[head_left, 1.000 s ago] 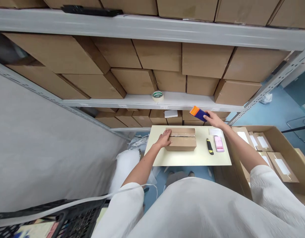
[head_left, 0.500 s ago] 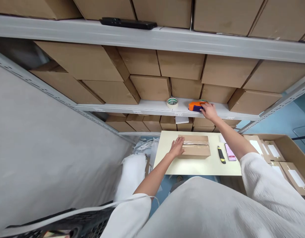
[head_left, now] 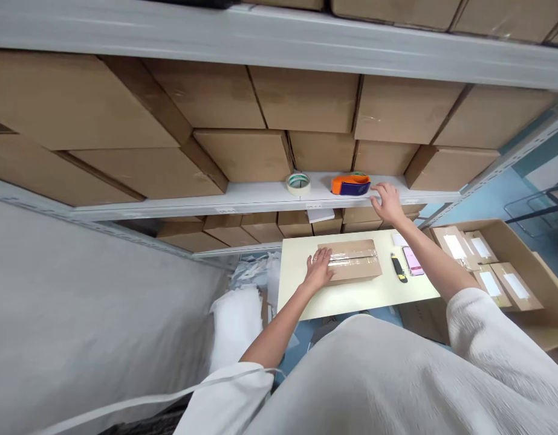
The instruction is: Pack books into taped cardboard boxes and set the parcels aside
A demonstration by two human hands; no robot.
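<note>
On the pale table (head_left: 301, 302) lies a closed cardboard box (head_left: 358, 266) with clear tape along its top seam. My left hand (head_left: 318, 270) rests with fingers spread on the box's left end. An orange and dark blue tape dispenser (head_left: 351, 185) sits on the shelf above the table. Just right of it my right hand (head_left: 388, 202) is raised with fingers apart, holding nothing. A roll of masking tape (head_left: 298, 183) stands left of the dispenser. Right of the box lie a black and yellow utility knife (head_left: 399, 267) and a phone (head_left: 413, 261).
Shelves full of cardboard boxes (head_left: 242, 157) rise in front. At the right, a large open carton (head_left: 528, 241) holds several small labelled boxes. White packing material (head_left: 237, 320) lies left of the table, beside a grey wall (head_left: 101, 314).
My right hand has let go of the tape dispenser, which stays on the shelf, and has moved off to its right. My left hand remains on the box. The view has shifted.
</note>
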